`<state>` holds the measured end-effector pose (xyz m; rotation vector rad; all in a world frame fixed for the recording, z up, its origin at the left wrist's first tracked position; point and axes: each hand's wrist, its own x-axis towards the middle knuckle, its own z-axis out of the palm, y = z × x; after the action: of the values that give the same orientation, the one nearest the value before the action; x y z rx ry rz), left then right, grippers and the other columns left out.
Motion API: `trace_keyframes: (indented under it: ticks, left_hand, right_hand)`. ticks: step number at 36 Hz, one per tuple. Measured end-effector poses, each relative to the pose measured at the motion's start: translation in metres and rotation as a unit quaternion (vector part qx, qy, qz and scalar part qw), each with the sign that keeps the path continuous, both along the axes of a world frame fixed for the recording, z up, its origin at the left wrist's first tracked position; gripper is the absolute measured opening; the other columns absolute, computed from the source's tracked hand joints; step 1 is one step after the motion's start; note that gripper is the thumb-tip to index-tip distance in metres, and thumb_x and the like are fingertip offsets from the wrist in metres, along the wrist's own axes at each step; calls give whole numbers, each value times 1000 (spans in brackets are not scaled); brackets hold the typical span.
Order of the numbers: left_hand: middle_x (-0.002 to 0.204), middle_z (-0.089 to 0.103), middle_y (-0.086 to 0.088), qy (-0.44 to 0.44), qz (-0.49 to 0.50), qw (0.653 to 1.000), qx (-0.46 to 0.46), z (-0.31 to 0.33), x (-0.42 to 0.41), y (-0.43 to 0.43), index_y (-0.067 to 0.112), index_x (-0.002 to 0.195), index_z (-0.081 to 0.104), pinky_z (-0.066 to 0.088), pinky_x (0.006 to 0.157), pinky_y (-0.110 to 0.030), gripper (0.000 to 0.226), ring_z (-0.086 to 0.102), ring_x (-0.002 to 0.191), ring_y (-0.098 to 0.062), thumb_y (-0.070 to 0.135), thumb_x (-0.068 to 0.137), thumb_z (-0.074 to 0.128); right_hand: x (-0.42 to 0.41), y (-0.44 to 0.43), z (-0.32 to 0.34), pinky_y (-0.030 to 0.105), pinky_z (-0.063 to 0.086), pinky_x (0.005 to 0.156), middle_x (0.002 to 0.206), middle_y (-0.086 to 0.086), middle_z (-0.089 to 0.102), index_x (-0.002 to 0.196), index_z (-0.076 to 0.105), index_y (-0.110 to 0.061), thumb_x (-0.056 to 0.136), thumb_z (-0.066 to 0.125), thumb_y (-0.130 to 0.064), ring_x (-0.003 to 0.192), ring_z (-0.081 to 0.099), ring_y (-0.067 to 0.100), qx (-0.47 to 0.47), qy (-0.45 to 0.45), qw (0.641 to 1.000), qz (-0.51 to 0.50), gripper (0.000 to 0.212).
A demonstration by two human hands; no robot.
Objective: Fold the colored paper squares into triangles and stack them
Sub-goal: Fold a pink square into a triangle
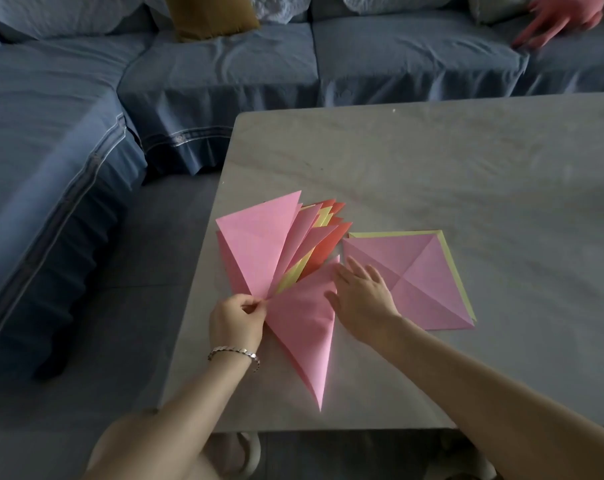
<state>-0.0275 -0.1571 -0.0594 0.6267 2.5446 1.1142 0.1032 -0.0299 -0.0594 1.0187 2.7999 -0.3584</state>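
Observation:
A fanned stack of folded paper triangles (279, 244), pink on top with yellow and red-orange leaves below, lies near the table's left edge. My left hand (236, 322) pinches the fan at the point where the leaves meet. A pink folded triangle (304, 334) points toward me below that pinch. My right hand (362, 299) lies flat with straight fingers on this triangle's right edge. To the right, a creased pink square (421, 275) rests unfolded on a yellow sheet (449, 258).
The grey marble-look table (449, 168) extends far to the right and back. A blue sofa (224, 71) wraps around the left and far sides, with a mustard cushion (207, 15). Another person's hand (560, 20) rests on the sofa at top right.

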Motion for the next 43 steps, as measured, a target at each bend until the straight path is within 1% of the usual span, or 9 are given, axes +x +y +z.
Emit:
trace_keyframes:
  ticks: [7,13,16,25,30,34,39,41,43]
  left_hand:
    - [83,72,-13,2,-5,1000,-5,-4,-2,1,3,84,73,39,66,-23,10,64,78,-25,8,78,66]
    - [78,72,-11,4,0,1000,1,-7,-3,2,5,79,73,45,66,-25,8,65,73,-24,11,77,68]
    - [72,71,-10,-16,10,1000,12,-9,-4,2,8,76,73,56,69,-39,6,67,67,-26,11,75,68]
    - [71,70,-9,-22,11,1000,15,-13,-4,2,9,73,70,56,68,-42,6,66,65,-28,13,77,67]
    - [74,69,-9,-6,8,1000,6,-7,1,2,6,78,68,52,64,-33,8,63,63,-28,12,80,63]
    - [72,62,-2,36,3,999,37,10,6,7,5,80,68,36,64,-22,8,56,69,-18,10,82,62]
    - [78,66,-6,105,-20,990,95,44,-19,28,5,81,69,39,68,-22,6,58,74,-17,8,81,63]
    - [83,68,-10,135,-14,986,102,58,-34,39,3,85,69,41,70,-23,9,57,74,-18,8,82,62]
    - [87,69,-15,154,4,984,94,67,-52,48,0,87,69,40,70,-23,12,59,76,-21,8,83,61]
  right_hand:
    - [-15,20,3,33,8,114,151,1,27,140,34,-8,98,31,-39,143,0,17,27,-12,1000,6,52]
    - [0,8,-1,42,1,117,156,5,3,147,8,-6,79,44,-70,143,-12,21,2,-70,997,35,100]
    - [11,-6,0,45,-1,116,156,7,-2,146,1,-3,66,49,-79,142,-13,22,0,-83,995,56,120]
    - [34,-37,1,49,-8,114,154,11,-16,144,-10,-1,58,49,-86,140,-20,28,-15,-109,986,124,135]
    - [40,-51,1,49,-11,113,155,10,-9,146,-1,-4,61,50,-83,139,-21,31,-5,-103,981,165,128]
    - [52,-42,10,35,-19,105,156,-5,-5,147,9,-27,69,59,-71,141,-18,16,-62,13,984,167,103]
    - [76,-4,12,38,18,113,141,-2,44,125,55,-25,71,64,-56,136,24,13,-54,212,974,51,63]
    - [84,10,10,44,29,110,136,3,50,118,60,-20,69,67,-52,134,35,20,-41,212,976,15,59]
    - [90,19,11,34,22,113,144,-2,40,126,54,-23,74,69,-49,139,26,14,-49,160,986,6,60]
